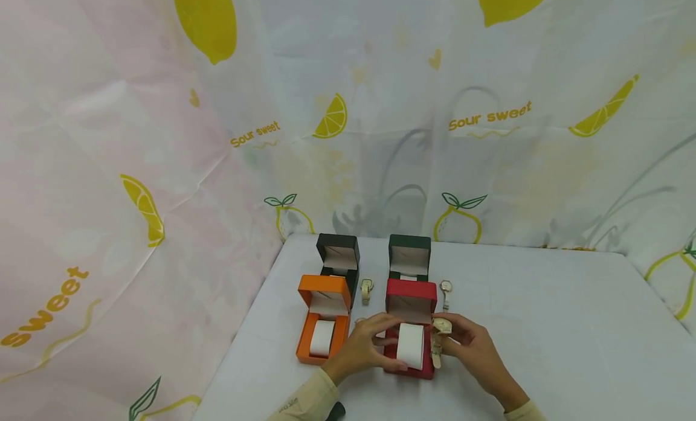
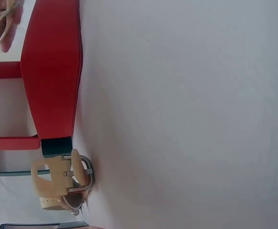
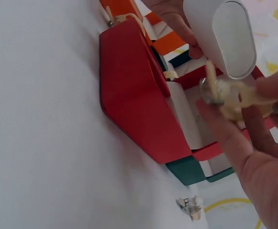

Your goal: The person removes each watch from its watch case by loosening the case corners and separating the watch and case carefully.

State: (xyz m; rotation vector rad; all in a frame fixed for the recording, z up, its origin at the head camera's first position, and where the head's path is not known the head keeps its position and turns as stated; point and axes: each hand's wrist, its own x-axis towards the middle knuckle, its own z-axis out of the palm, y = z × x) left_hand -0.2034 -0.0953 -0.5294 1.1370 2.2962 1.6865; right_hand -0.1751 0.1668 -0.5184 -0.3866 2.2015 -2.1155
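A red watch box (image 1: 411, 293) with its lid raised stands in front of me on the table. My left hand (image 1: 356, 348) holds a white watch cushion (image 1: 410, 345) over the box's base, thumb at its near end and fingers at its far side. In the right wrist view, the cushion (image 3: 234, 38) shows its oval end above the box rim. Beside the box's right wall, my right hand (image 1: 481, 348) grips a wristwatch (image 1: 442, 326) with a pale strap and light dial. The strap hangs down from the fingers, close to the cushion.
An orange watch box (image 1: 325, 286) with a white cushion stands left of the red one. Behind them are a black box (image 1: 338, 249) and a dark green box (image 1: 410, 252). Watches lie alongside, one left (image 1: 367, 291) and one right (image 1: 446, 290). A lemon-print sheet (image 1: 380, 137) hangs behind.
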